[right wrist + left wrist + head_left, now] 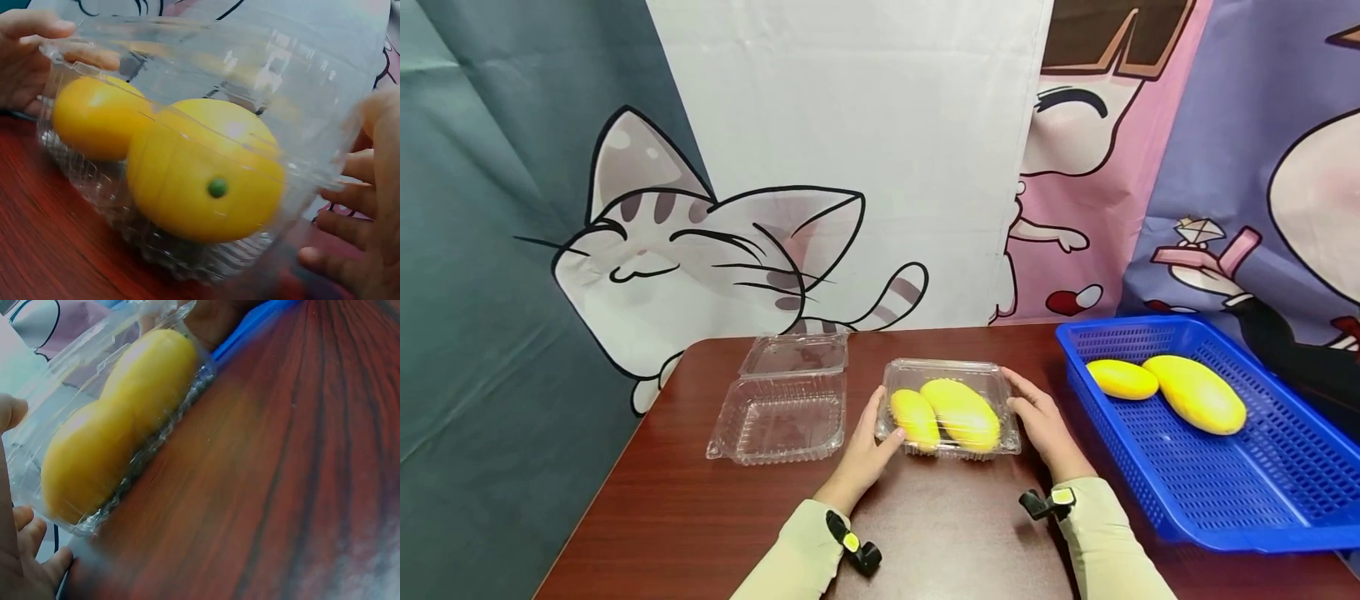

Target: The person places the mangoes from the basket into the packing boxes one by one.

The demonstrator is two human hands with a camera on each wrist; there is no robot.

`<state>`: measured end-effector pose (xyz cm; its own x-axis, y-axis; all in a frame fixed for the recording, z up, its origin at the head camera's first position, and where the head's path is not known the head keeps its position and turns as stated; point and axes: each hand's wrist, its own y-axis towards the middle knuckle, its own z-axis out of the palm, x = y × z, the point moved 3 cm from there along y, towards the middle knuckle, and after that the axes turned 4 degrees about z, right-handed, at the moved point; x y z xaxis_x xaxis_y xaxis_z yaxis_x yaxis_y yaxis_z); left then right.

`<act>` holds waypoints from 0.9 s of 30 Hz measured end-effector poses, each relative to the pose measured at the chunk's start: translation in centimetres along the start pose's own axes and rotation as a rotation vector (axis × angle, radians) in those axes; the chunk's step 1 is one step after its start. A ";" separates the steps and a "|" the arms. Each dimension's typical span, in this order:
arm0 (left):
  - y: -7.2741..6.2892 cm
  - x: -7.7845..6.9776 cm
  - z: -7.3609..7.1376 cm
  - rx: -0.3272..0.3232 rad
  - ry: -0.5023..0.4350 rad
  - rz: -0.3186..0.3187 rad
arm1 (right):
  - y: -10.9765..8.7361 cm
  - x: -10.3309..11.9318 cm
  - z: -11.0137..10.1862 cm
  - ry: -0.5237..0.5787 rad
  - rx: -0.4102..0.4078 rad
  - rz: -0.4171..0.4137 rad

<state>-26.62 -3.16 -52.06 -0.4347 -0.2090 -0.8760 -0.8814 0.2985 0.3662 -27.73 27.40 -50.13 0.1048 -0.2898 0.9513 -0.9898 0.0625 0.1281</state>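
A closed clear plastic clamshell box [940,371] sits in front of me with two yellow oval mango-like fruits inside, a smaller one [915,419] on the left and a larger one [962,414] on the right. In the right wrist view the larger fruit [206,169] shows a green stem spot. My left hand [867,454] grips the box's left side, its thumb over the front left corner of the lid. My right hand [1041,421] holds the right side, fingers along the edge. Whether the box's base touches the table cannot be told.
Left of the hands, a second clear clamshell box [786,417] lies with its lid [795,354] folded back. On the right stands a blue plastic basket [1247,508] holding two more yellow fruits [1195,394]. Behind the brown table [647,500] hangs a cartoon-printed cloth [865,108].
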 end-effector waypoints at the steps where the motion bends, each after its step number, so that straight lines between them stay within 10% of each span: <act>1: 0.0 0.0 0.0 -0.011 0.031 0.007 | -0.1 0.2 0.0 -0.005 0.051 -0.034; 11: 0.3 -0.4 -0.2 -0.026 0.153 0.012 | -0.7 0.4 -0.6 0.042 0.418 -0.076; 27: 0.1 -0.6 -0.5 -0.006 0.310 0.006 | -1.0 0.8 -0.7 -0.054 0.501 -0.019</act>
<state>-26.55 -3.46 -51.39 -0.4752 -0.4818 -0.7362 -0.8791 0.2954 0.3741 -26.61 27.78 -49.29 0.1313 -0.3359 0.9327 -0.9139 -0.4055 -0.0173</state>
